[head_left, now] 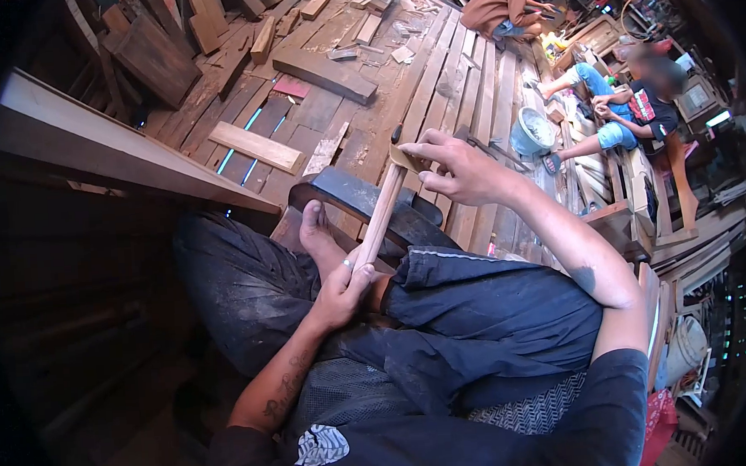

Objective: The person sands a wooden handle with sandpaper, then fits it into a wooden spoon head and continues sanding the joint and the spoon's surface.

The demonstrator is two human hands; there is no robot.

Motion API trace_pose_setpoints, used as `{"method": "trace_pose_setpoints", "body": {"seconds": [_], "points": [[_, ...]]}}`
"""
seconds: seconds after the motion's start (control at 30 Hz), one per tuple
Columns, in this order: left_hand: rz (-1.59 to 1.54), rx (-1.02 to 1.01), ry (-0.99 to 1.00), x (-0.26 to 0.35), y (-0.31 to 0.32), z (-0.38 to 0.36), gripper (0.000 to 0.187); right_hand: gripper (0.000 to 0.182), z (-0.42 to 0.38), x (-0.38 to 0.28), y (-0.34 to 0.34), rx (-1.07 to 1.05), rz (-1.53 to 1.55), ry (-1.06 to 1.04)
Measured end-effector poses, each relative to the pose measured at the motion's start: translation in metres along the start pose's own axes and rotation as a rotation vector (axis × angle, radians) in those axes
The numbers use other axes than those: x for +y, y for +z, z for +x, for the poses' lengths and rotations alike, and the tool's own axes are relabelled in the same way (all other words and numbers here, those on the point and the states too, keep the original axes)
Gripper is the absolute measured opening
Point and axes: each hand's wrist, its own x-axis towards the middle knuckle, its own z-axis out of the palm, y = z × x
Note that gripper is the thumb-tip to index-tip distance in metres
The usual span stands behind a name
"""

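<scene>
My left hand (342, 295) is wrapped round the near end of a slim wooden stick (380, 214), which slants up and away over my lap. At its far end, my right hand (461, 168) pinches a small tan piece of sandpaper (403, 157) between thumb and fingers, right against the stick's tip. Below the stick lies a dark, worn block (346, 194) beside my bare foot (312, 226). A small black tip (396, 134) shows just beyond the sandpaper.
A long board (132, 140) runs along my left. Loose planks (324, 75) and offcuts lie on the slatted floor. To the right stands a grey bucket (533, 132), near a seated person (636, 105). Another person (500, 7) crouches farther back.
</scene>
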Motion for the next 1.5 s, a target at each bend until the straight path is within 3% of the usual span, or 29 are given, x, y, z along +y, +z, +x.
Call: {"method": "trace_pose_setpoints", "body": {"seconds": [0.1,0.23,0.3,0.43,0.73,0.9,1.03,1.13,1.3,1.4,1.5], "points": [[-0.019,-0.031,-0.053,0.004,-0.002,0.0,0.053,0.056,0.002,-0.011,-0.002,-0.007,0.12,0.014],[0.048,0.028,0.089,-0.007,0.0,0.003,0.051,0.053,0.001,-0.002,0.004,-0.016,0.117,0.057],[0.016,0.032,0.07,-0.006,0.002,0.002,0.051,0.052,0.002,-0.003,0.005,-0.028,0.118,0.107],[-0.035,-0.036,-0.041,0.0,-0.001,-0.002,0.05,0.057,0.006,-0.01,0.0,0.0,0.423,0.12],[-0.039,-0.041,-0.098,0.003,-0.002,-0.002,0.049,0.055,0.005,-0.009,-0.007,-0.02,0.483,0.119],[-0.013,-0.036,-0.061,0.001,-0.002,-0.001,0.046,0.055,0.002,0.003,0.003,-0.04,0.145,0.062],[-0.057,-0.043,-0.106,0.0,-0.002,-0.001,0.047,0.055,0.005,-0.021,-0.013,0.006,0.517,0.158],[-0.046,-0.047,-0.109,-0.004,-0.004,0.001,0.047,0.055,0.001,0.003,0.004,-0.014,0.103,0.01],[-0.085,-0.037,-0.103,-0.005,-0.002,0.001,0.047,0.052,0.003,-0.022,-0.016,0.041,0.212,0.022],[-0.056,-0.05,-0.121,-0.002,-0.004,0.0,0.048,0.055,0.005,-0.013,-0.001,0.099,0.062,-0.111],[-0.048,-0.045,-0.125,-0.001,-0.005,-0.002,0.048,0.055,0.002,-0.007,-0.001,0.006,-0.024,0.002]]}}
